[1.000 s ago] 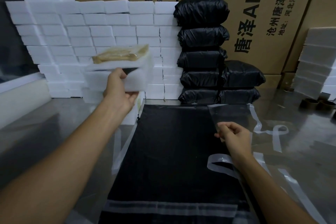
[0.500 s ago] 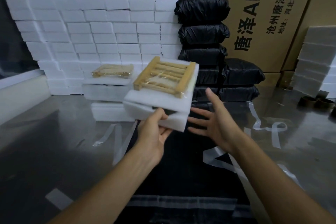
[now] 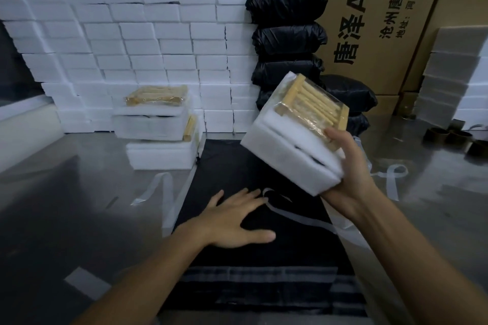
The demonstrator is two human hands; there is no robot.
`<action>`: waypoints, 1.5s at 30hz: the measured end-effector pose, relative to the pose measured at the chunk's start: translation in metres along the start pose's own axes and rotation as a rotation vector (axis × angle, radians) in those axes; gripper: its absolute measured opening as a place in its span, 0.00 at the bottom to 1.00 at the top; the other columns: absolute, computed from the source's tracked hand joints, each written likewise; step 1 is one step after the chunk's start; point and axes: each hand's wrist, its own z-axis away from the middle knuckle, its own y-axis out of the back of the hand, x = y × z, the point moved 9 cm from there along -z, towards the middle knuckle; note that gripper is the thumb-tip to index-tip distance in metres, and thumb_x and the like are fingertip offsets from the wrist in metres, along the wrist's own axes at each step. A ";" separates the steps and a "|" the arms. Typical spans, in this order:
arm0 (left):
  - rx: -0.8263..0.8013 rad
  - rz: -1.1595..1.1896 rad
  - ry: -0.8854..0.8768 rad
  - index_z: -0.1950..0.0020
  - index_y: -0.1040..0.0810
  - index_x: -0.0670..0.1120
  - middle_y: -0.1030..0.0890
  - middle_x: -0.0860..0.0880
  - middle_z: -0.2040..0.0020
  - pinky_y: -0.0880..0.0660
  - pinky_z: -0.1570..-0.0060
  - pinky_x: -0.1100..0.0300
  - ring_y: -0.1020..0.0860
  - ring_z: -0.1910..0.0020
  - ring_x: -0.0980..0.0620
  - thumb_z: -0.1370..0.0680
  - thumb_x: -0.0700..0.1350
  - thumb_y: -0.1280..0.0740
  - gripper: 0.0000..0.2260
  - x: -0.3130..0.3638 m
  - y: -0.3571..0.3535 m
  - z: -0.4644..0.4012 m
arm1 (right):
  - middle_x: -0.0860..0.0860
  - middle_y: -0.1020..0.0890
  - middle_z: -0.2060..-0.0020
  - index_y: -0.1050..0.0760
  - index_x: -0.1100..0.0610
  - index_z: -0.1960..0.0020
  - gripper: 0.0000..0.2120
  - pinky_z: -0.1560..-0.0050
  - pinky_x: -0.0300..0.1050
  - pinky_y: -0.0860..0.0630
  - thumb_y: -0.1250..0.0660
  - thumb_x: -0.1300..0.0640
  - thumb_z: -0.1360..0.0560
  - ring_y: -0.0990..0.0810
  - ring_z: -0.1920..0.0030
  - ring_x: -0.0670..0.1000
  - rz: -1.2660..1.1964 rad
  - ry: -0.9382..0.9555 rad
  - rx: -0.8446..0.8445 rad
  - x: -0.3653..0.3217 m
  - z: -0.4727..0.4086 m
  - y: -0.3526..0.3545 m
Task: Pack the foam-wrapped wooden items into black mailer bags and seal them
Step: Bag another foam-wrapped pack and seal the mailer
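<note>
Nearest the camera, across the bottom of the view, a flat black mailer bag point(image 3: 253, 245) lies on the steel table point(image 3: 79, 192), its long axis running away from the person, with a grey striped band near the close end. The left hand point(image 3: 232, 221) lies flat on the bag near its middle, fingers straight and spread, holding nothing. Just beyond its fingertips a loose strip of clear liner point(image 3: 290, 212) curls across the black plastic.

Up and to the right, the right hand point(image 3: 346, 166) grips a foam-wrapped bundle point(image 3: 290, 148) by its near right corner, thumb over the top and fingers under. The bundle is tilted, its left end dipping toward the bag, and a slatted wooden rack point(image 3: 311, 105) in clear film shows on top. It hangs above the far right part of the bag, clear of it, so the item is not yet inside. I cannot tell from here which end of the bag is the open mouth; the next move likely turns on that, since the left hand is the one on the bag and best placed to lift an opening while the right slides the bundle along the bag's length.

Farther back on the left sits a short pile of wrapped bundles point(image 3: 158, 129). Behind it rises a wall of white foam blocks point(image 3: 132, 42), with a stack of filled black bags point(image 3: 287, 34) to its right and cardboard boxes point(image 3: 383, 8) at the back.
</note>
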 end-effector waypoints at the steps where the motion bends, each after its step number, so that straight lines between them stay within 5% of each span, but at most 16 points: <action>1: 0.026 -0.030 0.003 0.22 0.56 0.64 0.58 0.63 0.21 0.68 0.26 0.49 0.63 0.27 0.68 0.28 0.77 0.48 0.39 -0.001 0.000 -0.005 | 0.57 0.17 0.43 0.24 0.56 0.31 0.29 0.54 0.49 0.18 0.30 0.45 0.29 0.16 0.53 0.56 -0.023 0.011 -0.012 -0.001 0.004 0.002; 9: 0.092 -0.058 0.150 0.21 0.47 0.60 0.51 0.58 0.20 0.60 0.24 0.44 0.53 0.21 0.56 0.27 0.76 0.50 0.39 -0.014 0.024 -0.038 | 0.56 0.16 0.47 0.18 0.55 0.38 0.22 0.58 0.47 0.18 0.31 0.44 0.28 0.16 0.57 0.54 0.034 -0.055 -0.029 0.005 0.027 0.025; 13: 0.199 0.094 0.076 0.28 0.31 0.56 0.29 0.54 0.30 0.34 0.31 0.46 0.29 0.32 0.51 0.33 0.71 0.30 0.37 0.003 0.048 -0.028 | 0.54 0.15 0.53 0.14 0.53 0.47 0.18 0.58 0.47 0.18 0.31 0.43 0.28 0.15 0.58 0.54 0.083 -0.119 -0.023 0.001 0.033 0.036; 17: -0.074 0.113 0.036 0.41 0.24 0.57 0.24 0.56 0.43 0.24 0.43 0.58 0.24 0.45 0.57 0.40 0.62 0.19 0.31 0.004 0.045 -0.010 | 0.52 0.14 0.55 0.14 0.55 0.47 0.20 0.57 0.45 0.18 0.31 0.41 0.28 0.15 0.58 0.52 0.070 -0.223 -0.039 0.001 0.038 0.045; 23: 0.010 -0.039 -0.056 0.50 0.19 0.53 0.22 0.53 0.48 0.22 0.48 0.54 0.23 0.50 0.53 0.31 0.55 0.23 0.13 0.008 0.055 0.004 | 0.52 0.14 0.57 0.13 0.54 0.51 0.19 0.61 0.47 0.18 0.29 0.39 0.30 0.14 0.59 0.53 0.073 -0.293 -0.022 0.008 0.042 0.049; 29: -0.058 -0.061 -0.038 0.48 0.20 0.56 0.26 0.58 0.46 0.26 0.52 0.62 0.27 0.51 0.58 0.33 0.55 0.22 0.17 0.006 0.051 0.017 | 0.50 0.14 0.55 0.14 0.51 0.48 0.20 0.58 0.47 0.18 0.31 0.38 0.28 0.15 0.57 0.52 0.061 -0.239 -0.079 0.000 0.042 0.046; 41: 0.118 -0.059 -0.051 0.46 0.19 0.48 0.19 0.51 0.49 0.22 0.47 0.56 0.22 0.51 0.53 0.24 0.40 0.31 0.08 0.007 0.054 0.025 | 0.50 0.15 0.51 0.16 0.51 0.45 0.19 0.58 0.49 0.18 0.32 0.38 0.26 0.15 0.54 0.53 0.015 -0.241 -0.023 0.000 0.042 0.050; 45: 0.189 -0.142 -0.103 0.57 0.31 0.53 0.25 0.54 0.61 0.26 0.65 0.58 0.25 0.63 0.53 0.27 0.38 0.30 0.13 0.010 0.060 0.033 | 0.50 0.15 0.52 0.16 0.51 0.44 0.19 0.59 0.49 0.18 0.33 0.39 0.24 0.15 0.55 0.54 0.027 -0.222 -0.031 -0.002 0.041 0.051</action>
